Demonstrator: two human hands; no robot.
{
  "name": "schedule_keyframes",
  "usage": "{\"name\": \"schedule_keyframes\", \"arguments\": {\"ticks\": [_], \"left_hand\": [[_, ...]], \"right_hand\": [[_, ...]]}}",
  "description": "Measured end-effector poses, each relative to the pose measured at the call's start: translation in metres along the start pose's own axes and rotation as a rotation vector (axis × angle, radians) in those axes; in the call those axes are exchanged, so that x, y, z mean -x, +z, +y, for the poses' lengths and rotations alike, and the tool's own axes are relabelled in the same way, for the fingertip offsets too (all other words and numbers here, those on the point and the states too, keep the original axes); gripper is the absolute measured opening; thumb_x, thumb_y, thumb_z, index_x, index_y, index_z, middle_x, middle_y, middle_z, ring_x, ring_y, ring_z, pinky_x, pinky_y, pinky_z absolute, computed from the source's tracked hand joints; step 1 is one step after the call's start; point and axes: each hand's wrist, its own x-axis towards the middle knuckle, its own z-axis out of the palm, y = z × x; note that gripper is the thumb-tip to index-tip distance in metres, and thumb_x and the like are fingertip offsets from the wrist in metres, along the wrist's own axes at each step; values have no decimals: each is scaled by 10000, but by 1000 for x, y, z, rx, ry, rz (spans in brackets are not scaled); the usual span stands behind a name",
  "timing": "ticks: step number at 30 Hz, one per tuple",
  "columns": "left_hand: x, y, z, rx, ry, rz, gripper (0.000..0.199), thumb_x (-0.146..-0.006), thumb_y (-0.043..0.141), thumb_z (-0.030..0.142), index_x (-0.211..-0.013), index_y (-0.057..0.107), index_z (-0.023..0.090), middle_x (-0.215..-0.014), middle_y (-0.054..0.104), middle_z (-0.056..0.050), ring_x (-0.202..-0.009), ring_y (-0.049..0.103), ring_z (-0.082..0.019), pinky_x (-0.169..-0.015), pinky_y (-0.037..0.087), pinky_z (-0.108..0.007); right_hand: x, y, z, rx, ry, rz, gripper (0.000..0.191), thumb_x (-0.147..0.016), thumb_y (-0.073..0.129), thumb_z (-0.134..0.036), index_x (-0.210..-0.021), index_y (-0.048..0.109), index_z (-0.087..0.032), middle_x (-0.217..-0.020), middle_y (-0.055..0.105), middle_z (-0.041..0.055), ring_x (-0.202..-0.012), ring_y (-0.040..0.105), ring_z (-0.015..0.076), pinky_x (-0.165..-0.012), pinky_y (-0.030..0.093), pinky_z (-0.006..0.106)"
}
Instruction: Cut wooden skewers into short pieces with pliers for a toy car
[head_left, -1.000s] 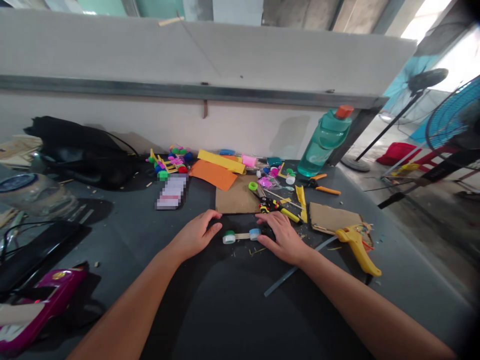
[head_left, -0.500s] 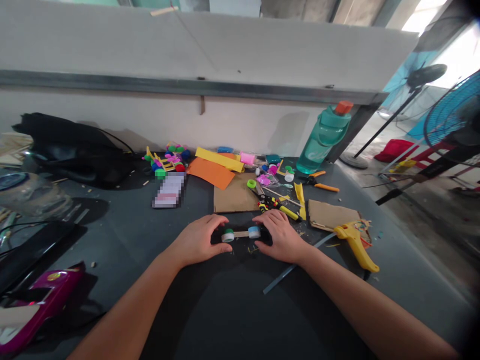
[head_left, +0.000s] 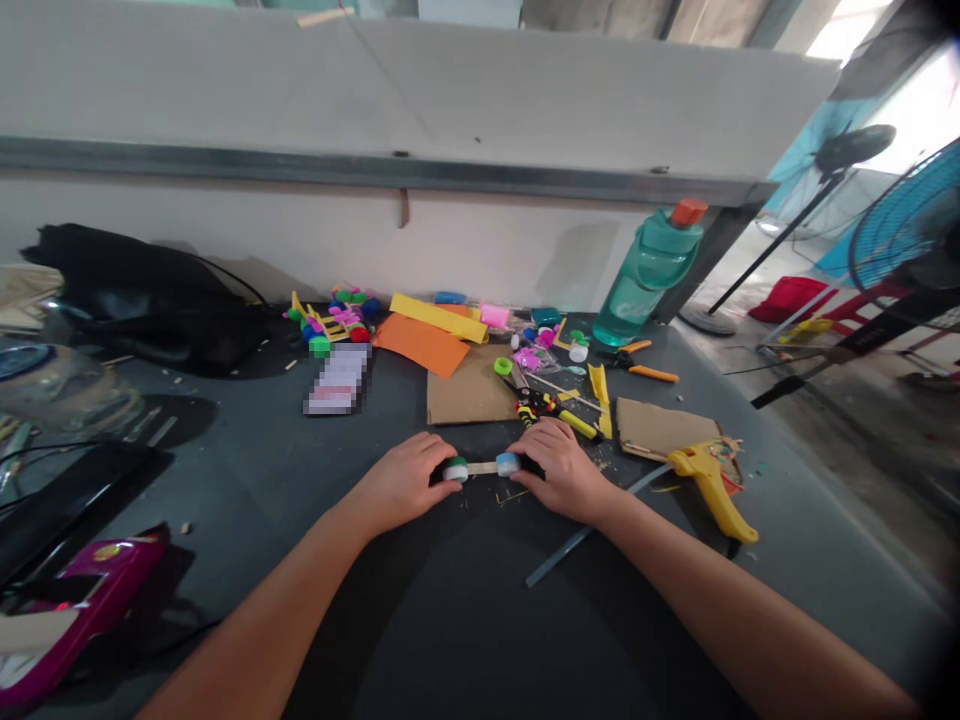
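A short wooden stick (head_left: pixel 483 468) lies level between a green-and-white bottle cap piece (head_left: pixel 455 469) at its left end and a light blue-and-white one (head_left: pixel 508 464) at its right end. Thumb and fingers of my left hand (head_left: pixel 405 482) are closed on the green-and-white piece. On the other side, my right hand (head_left: pixel 562 470) grips the blue-and-white piece the same way. Small yellow scraps lie on the dark table just below the stick.
Beyond my hands are cardboard (head_left: pixel 469 390), pliers (head_left: pixel 574 418) and orange paper (head_left: pixel 420 345). A yellow glue gun (head_left: pixel 712 490) and teal bottle (head_left: pixel 649 275) stand at right. A clear glue stick (head_left: pixel 559 557) lies below my right hand. A phone (head_left: pixel 339 380) lies left.
The fingers of both my hands have closed in from the sides onto the two cap pieces, which were between open fingers before. The stick has barely moved.
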Motion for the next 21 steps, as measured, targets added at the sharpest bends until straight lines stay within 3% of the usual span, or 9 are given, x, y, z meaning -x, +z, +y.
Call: {"name": "schedule_keyframes", "arguments": {"ticks": [21], "left_hand": [[-3,1,3,-25,56,-13,184,-845,590,293,-991,589,182,-927,622,-67,-919,536,-220,-823,435,-349]], "right_hand": [[0,7,0,-41,-21,66,147,-783,661,-227,-908,613,-166,-809,642,75,-857,547,238,-800,396,392]]}}
